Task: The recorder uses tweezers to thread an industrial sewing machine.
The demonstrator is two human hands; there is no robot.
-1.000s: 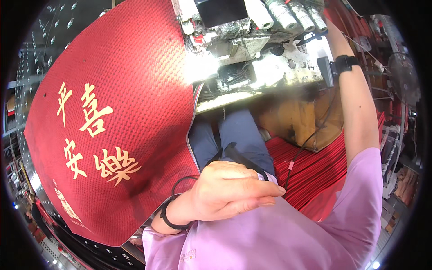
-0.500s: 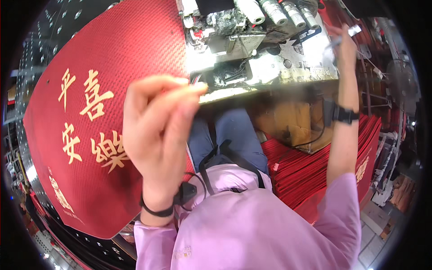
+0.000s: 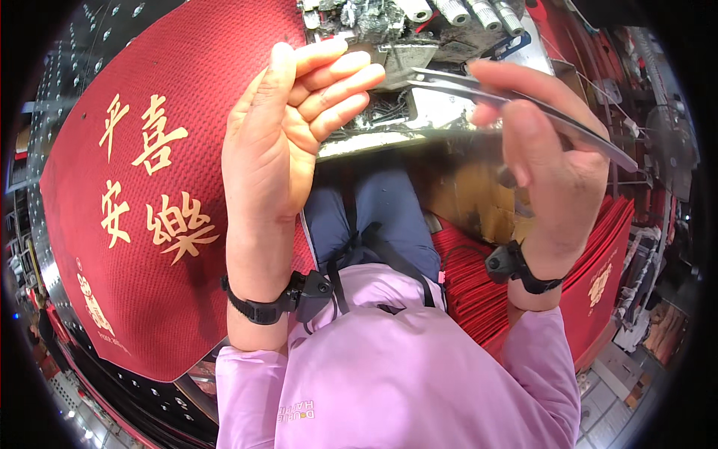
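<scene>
My left hand [image 3: 278, 123] is raised before the machine, palm turned upward and inward, its fingers stretched out and holding nothing. In my right hand [image 3: 557, 146] is a pair of metal tweezers [image 3: 458, 82], gripped between thumb and fingers. Their slightly parted tips point left, toward the fingertips of my left hand, without touching them. Behind both hands stands a lint-covered machine [image 3: 407, 60] with a bright metal bed and several ribbed cylindrical knobs. My hands hide part of its front.
A large red textured mat [image 3: 179, 75] with gold characters lies at the left. Low on the right is a stack of red mats [image 3: 479, 292], with a brown cardboard box [image 3: 479, 198] beyond it, below the machine's edge. A perforated metal surface [image 3: 71, 90] runs along the far left.
My right hand has come in from the far right, bringing the tweezers toward the middle. My left hand has gone from a pinch near the machine's edge to an open palm.
</scene>
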